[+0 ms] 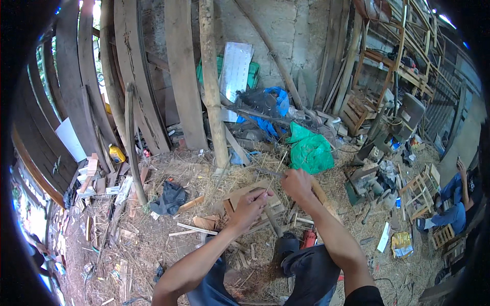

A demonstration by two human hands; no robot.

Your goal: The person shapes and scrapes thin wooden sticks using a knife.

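My left hand [251, 206] is closed, with its fingertips pinching a thin pale wooden stick [283, 159] that slants up and away from me. In my right hand [298, 184], a fist, is what looks like a knife; its narrow grey blade [272, 173] points left, across the stick's line. The fist hides the handle. Both hands are close together above a low wooden block [274, 203] on the ground in front of my knees. A wooden shaft [274, 223] stands slanted just below my left hand.
Shavings and wood scraps litter the ground. A green plastic bag [310, 150] lies beyond my right hand, a black bag [171, 198] to the left. A wooden post [210, 86] rises ahead. A red cylinder [309, 238] is by my right knee. Another person [451, 204] sits far right.
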